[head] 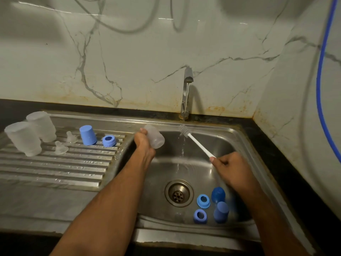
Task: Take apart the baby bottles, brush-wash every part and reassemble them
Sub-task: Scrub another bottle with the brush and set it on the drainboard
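Note:
My left hand grips a frosted clear bottle body over the left side of the steel sink. In my right hand is the white handle of a bottle brush, whose grey bristle head sits under the running water. On the sink floor lie two blue collar rings and two blue caps. The drainboard holds two upturned frosted bottle bodies, two clear teats, a blue cap and a blue ring.
The tap at the back of the sink runs a thin stream into the basin near the drain. A marble wall stands behind and to the right. A blue hose hangs along the right wall.

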